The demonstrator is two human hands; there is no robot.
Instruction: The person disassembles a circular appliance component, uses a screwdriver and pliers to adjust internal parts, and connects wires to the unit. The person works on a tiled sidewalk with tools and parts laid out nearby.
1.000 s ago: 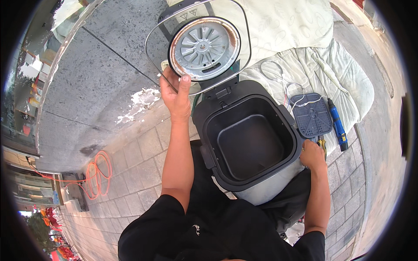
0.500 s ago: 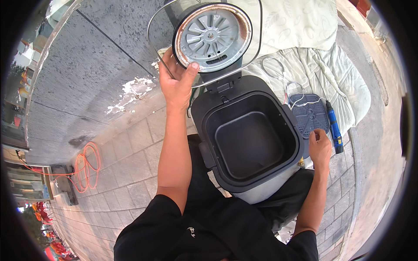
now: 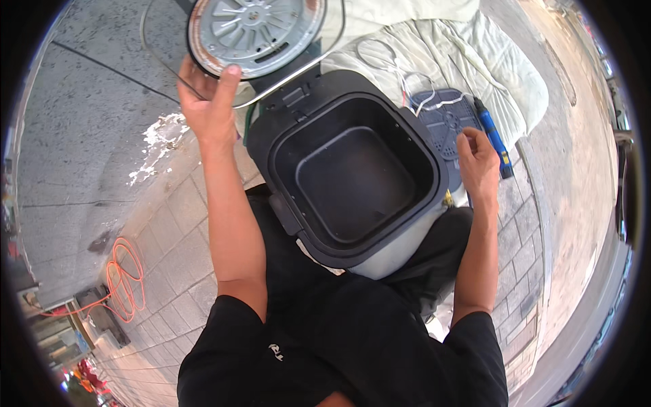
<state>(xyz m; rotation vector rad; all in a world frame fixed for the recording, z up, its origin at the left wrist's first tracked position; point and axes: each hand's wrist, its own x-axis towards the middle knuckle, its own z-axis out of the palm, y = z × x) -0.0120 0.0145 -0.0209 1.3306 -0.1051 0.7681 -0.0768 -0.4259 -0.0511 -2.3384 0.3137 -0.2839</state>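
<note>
A black square cooker body [image 3: 271, 129] with a deep dark cavity stands upright between my legs. Its raised lid carries a round grey metal plate [image 3: 264, 34] with radial ribs and brownish stains along the rim; the frame cuts off its top. My left hand [image 3: 210, 102] grips the lid's lower left edge, the thumb on the rim and the fingers behind. A thin metal ring [image 3: 291, 83] loops round the lid. My right hand [image 3: 480, 163] is held with curled, pinched fingers over the edge of a dark perforated tray [image 3: 444, 122]; anything between the fingertips cannot be made out.
Just right of the tray lies a blue electric screwdriver [image 3: 494, 136] with a long shaft. White wires [image 3: 427, 102] trail over the tray and a pale quilt [image 3: 502, 61]. An orange cable [image 3: 125, 281] is coiled on the paving at the left, by a grey slab.
The whole view has shifted, so the cooker, lid and tray appear farther left and higher. My left hand keeps its hold on the lid; my right hand stays pinched near the tray.
</note>
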